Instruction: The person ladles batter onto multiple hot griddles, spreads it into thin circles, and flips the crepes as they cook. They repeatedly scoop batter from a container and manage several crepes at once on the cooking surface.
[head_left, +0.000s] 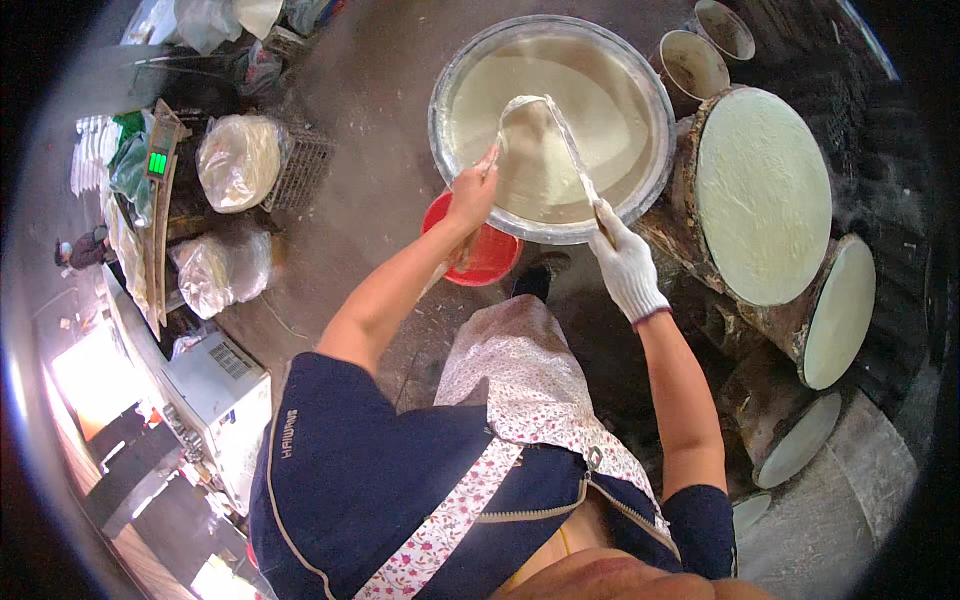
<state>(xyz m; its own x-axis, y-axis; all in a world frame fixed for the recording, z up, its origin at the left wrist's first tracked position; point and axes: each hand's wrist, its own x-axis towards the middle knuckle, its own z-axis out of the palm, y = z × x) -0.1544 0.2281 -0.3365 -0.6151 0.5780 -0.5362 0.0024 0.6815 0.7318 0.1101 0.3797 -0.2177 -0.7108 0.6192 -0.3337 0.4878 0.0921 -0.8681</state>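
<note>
A wide metal basin (553, 234) holds a pale cream-coloured mass (551, 172), possibly a thick paste or batter. Above it, my left hand (476, 191), bare, grips one side of a white-coated tool (571, 146) that arches between both hands. My right hand (626, 266), in a white knitted glove, is closed on its brown, handle-like end. Whether the arch is one bent piece or two joined parts, I cannot tell. Under my left forearm, a red bucket (491, 259) stands against the near side of the basin, partly hidden.
Large drum-like containers with pale tops, the biggest (763, 196) beside the basin, line the right. Two pails (694, 66) stand behind it. Leftward are plastic-wrapped bundles (238, 163), a lit digital display (157, 163), a white appliance (217, 379) and a distant person (86, 247).
</note>
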